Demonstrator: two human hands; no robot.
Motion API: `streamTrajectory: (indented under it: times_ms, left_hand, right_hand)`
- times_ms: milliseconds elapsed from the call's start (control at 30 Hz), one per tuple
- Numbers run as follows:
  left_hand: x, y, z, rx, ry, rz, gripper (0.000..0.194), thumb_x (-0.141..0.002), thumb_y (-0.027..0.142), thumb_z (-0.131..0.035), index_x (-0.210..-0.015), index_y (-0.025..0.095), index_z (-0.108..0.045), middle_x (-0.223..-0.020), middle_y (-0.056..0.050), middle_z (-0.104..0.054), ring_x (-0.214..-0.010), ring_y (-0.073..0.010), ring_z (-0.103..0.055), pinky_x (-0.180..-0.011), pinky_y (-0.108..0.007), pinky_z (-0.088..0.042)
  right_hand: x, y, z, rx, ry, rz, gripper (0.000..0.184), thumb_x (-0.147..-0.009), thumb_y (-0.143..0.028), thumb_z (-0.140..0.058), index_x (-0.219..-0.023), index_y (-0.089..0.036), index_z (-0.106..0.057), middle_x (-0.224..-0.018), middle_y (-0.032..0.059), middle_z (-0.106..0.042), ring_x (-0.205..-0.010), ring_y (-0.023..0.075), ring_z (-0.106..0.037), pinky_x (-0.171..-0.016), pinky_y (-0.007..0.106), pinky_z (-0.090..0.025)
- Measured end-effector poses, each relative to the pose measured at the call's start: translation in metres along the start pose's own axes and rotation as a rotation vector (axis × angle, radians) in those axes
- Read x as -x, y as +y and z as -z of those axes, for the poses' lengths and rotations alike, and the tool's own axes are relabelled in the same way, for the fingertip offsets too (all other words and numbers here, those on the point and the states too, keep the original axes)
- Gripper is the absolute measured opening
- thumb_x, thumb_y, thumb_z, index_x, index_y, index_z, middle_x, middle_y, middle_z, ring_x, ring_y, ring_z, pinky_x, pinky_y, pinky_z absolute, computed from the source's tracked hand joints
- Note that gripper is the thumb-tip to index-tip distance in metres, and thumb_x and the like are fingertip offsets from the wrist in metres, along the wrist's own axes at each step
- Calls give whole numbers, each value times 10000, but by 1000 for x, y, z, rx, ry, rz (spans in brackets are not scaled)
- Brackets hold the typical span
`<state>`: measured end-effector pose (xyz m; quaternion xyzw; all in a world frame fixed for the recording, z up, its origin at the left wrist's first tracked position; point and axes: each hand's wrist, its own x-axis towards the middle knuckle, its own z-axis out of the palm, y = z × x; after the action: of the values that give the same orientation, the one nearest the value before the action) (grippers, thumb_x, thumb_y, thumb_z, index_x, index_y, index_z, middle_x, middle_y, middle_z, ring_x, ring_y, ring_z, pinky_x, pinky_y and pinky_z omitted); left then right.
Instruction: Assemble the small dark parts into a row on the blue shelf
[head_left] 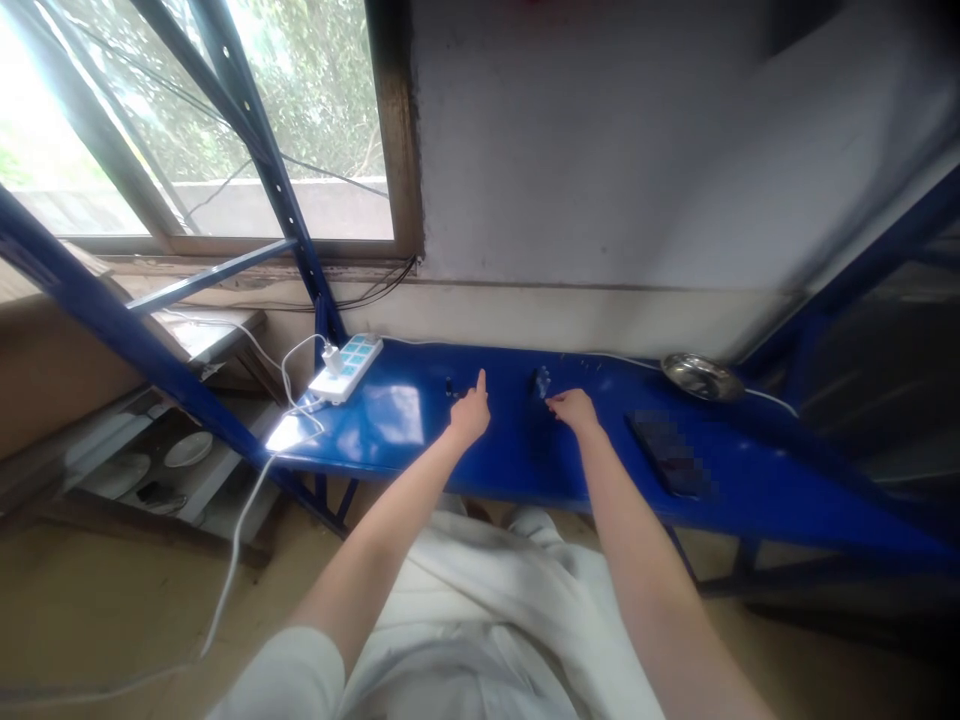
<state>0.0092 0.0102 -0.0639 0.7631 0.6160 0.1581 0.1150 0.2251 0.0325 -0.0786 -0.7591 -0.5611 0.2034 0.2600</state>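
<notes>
Small translucent object [541, 382]: lying on the blue table [517, 450], just beyond the fingertips of the right hand [576, 408]; counting 1.

Pale wall [600, 150]: rising behind the table, with 1 window [322, 120] at the left, showing green foliage through the glass. Table: stretching along the wall, gleaming with daylight at the left end. Blue upright [279, 190]: standing behind that end. Low shelf [229, 470]: standing at the far left, carrying 2 round pale discs [189, 449] and 1 dark item too dim to name.

Power strip [352, 365]: lying near the table's left end, holding 1 white plug [331, 356]. Metal dish [701, 377], 1: resting near the wall, reflecting light; contents too blurred to tell. Dark flat object [667, 455], 1: lying to the right of the right hand.

Left hand [471, 412]: pointing 1 finger forward, curling the rest; cannot tell whether gripping anything. Right hand: pinching thumb and fingers close together; cannot tell whether touching or gripping the small object. Dark bit [449, 386]: lying near the left hand; counting at least 1.
</notes>
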Motion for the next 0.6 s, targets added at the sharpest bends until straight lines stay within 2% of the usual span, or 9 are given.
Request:
streamTrajectory:
  times_ms: [67, 300, 500, 600]
  left_hand:
    - [-8, 3, -1, -80, -30, 5, 559, -923, 242, -234, -1438, 185, -24, -1048, -163, -585, -823, -213, -624, -692, -299, -458]
    - [-28, 8, -1, -249, -49, 45, 533, -909, 165, -229, -1432, 173, -127, -1063, -172, -565, -898, -244, -619, -753, -348, -475]
    - [-34, 5, 0, -132, -46, 59, 435, -867, 63, -281, -1277, 112, -418, -1068, -173, -579, -974, -232, -598, -824, -335, -454]
    - [-36, 3, 5, -21, -34, 88, 320, -860, 89, -354, -1140, 99, -509, -1016, -162, -607, -928, -206, -611, -800, -299, -457]
  right_hand:
    - [15, -8, 2, -88, -13, -35, 209, -732, -285, -569, -795, -135, -700, -770, 98, -692, -595, 166, -636, -563, 252, -469]
    - [64, -50, 8, -295, -68, 128, 268, -775, -332, -511, -873, -148, -680, -818, 68, -693, -584, 133, -613, -601, 255, -477]
    - [77, -64, 9, -308, -82, 186, 251, -784, -334, -498, -829, -157, -670, -782, 54, -685, -596, 130, -592, -619, 260, -465]
    - [78, -67, 8, -324, -77, 201, 242, -786, -340, -494, -810, -165, -660, -776, 46, -679, -590, 127, -582, -601, 256, -455]
